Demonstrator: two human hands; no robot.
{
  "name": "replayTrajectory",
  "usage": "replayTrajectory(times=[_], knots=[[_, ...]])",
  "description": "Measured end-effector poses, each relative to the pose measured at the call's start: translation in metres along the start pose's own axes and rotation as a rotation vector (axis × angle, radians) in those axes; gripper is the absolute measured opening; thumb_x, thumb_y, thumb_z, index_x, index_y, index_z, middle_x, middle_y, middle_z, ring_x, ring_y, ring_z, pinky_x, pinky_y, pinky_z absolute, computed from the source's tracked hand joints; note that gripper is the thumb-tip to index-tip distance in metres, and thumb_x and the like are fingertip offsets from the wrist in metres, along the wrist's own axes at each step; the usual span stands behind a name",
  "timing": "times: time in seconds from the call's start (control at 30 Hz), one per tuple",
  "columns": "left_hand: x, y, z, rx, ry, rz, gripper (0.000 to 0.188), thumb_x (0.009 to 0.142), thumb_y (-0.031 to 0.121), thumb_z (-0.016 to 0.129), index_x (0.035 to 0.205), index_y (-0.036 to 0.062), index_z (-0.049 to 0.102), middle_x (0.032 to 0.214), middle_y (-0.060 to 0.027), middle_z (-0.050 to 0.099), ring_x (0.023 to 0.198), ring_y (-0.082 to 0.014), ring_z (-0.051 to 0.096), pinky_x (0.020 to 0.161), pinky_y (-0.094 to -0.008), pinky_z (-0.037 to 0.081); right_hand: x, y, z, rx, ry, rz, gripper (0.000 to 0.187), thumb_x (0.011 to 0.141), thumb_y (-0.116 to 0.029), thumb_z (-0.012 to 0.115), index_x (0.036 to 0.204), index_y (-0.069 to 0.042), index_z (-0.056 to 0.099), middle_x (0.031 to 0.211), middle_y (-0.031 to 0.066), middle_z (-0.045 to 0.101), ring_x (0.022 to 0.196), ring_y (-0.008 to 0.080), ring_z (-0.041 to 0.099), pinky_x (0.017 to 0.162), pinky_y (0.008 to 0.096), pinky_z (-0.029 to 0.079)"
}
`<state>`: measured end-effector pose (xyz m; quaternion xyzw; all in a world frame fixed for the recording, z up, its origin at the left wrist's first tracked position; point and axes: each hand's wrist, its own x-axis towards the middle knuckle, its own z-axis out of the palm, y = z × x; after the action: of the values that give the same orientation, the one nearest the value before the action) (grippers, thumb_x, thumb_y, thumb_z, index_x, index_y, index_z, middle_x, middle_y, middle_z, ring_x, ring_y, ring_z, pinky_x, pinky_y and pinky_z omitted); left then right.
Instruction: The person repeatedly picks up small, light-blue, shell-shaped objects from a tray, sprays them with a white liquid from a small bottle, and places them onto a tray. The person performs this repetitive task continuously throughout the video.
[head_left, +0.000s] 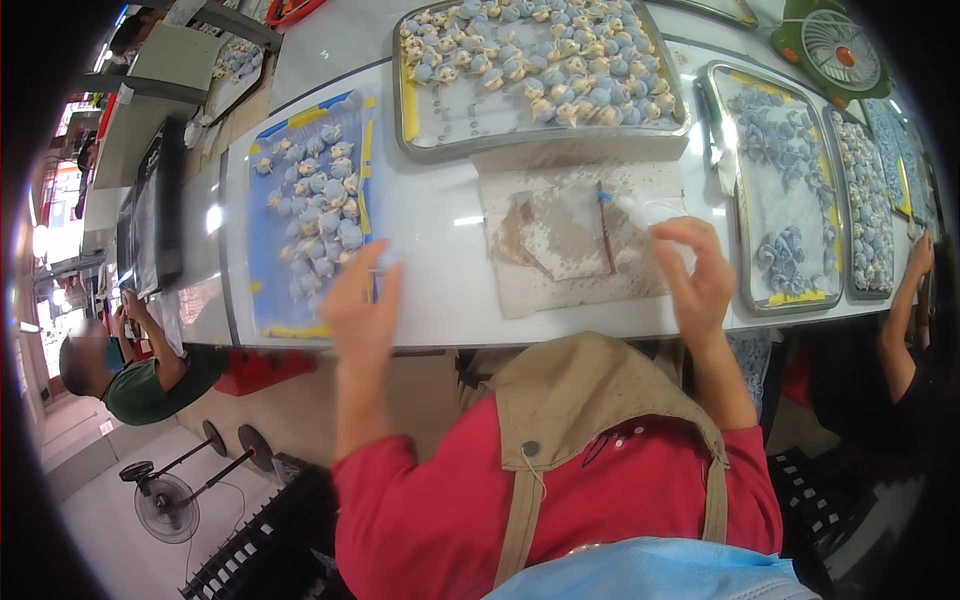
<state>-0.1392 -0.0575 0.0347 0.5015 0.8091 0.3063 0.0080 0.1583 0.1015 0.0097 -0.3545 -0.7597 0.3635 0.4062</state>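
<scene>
My left hand [362,305] is smeared by motion at the right edge of a blue tray [268,225] with yellow tape. A pale bluish spot shows by its fingertips; I cannot tell whether they hold it. Small blue-and-cream figurines [318,195] lie in that tray. Over the right side of a stained board [570,285], my right hand [697,275] is open, thumb and forefinger curved with a gap between them. Just beyond its fingertips lies a whitish, see-through item [648,211] with a blue tip. A thin dark brown rod [606,240] rests on the board.
Behind the board stands a large metal tray [540,142] of similar figurines. To the right are a tray of grey-blue pieces [785,255], a narrower filled tray [870,215] and a green fan [838,55]. One person [165,380] is at left; another person's arm [900,325] reaches in at right.
</scene>
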Motion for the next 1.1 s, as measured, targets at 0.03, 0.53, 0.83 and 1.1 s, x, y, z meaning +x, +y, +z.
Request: replayTrajectory(times=[0.03, 0.53, 0.83, 1.1], knots=[[0.006, -0.012, -0.01, 0.11, 0.016, 0.029, 0.021, 0.076, 0.008, 0.067, 0.096, 0.0041, 0.064, 0.091, -0.0117, 0.066, 0.079, -0.0231, 0.064, 0.07, -0.031, 0.049, 0.001, 0.007, -0.001, -0.029, 0.051, 0.011, 0.02, 0.076, -0.002, 0.066, 0.095, -0.001, 0.062, 0.092, 0.0101, 0.062, 0.089, 0.022, 0.058, 0.08, 0.0298, 0.045], [0.196, 0.023, 0.153, 0.161, -0.241, 0.403, 0.031, 0.076, 0.015, 0.061, 0.106, 0.0092, 0.057, 0.092, -0.0149, 0.062, 0.077, -0.0302, 0.059, 0.072, -0.0389, 0.047, 0.0, 0.027, -0.009, -0.225, 0.1, 0.161, 0.028, 0.079, -0.011, 0.065, 0.105, -0.001, 0.059, 0.102, 0.0127, 0.06, 0.094, 0.0257, 0.057, 0.083, 0.0321, 0.043], [0.062, 0.08, 0.064, -1.138, -0.489, -0.217, 0.037, 0.081, 0.003, 0.06, 0.116, 0.0007, 0.049, 0.109, -0.0132, 0.057, 0.079, -0.0181, 0.062, 0.068, -0.0248, 0.049, -0.003, 0.029, -0.008, -0.361, -0.081, 0.054, 0.035, 0.072, -0.015, 0.071, 0.102, -0.002, 0.057, 0.092, 0.0118, 0.061, 0.078, 0.0267, 0.056, 0.068, 0.0335, 0.045], [-0.036, 0.107, 0.101, -1.442, -0.575, -0.583, 0.037, 0.082, -0.002, 0.058, 0.117, -0.0004, 0.047, 0.115, -0.0142, 0.055, 0.086, -0.0174, 0.06, 0.072, -0.0242, 0.048, -0.026, 0.003, -0.026, 0.173, 0.088, 0.226, 0.026, 0.078, -0.012, 0.069, 0.097, -0.001, 0.055, 0.084, 0.0083, 0.06, 0.074, 0.011, 0.057, 0.063, 0.0235, 0.045]])
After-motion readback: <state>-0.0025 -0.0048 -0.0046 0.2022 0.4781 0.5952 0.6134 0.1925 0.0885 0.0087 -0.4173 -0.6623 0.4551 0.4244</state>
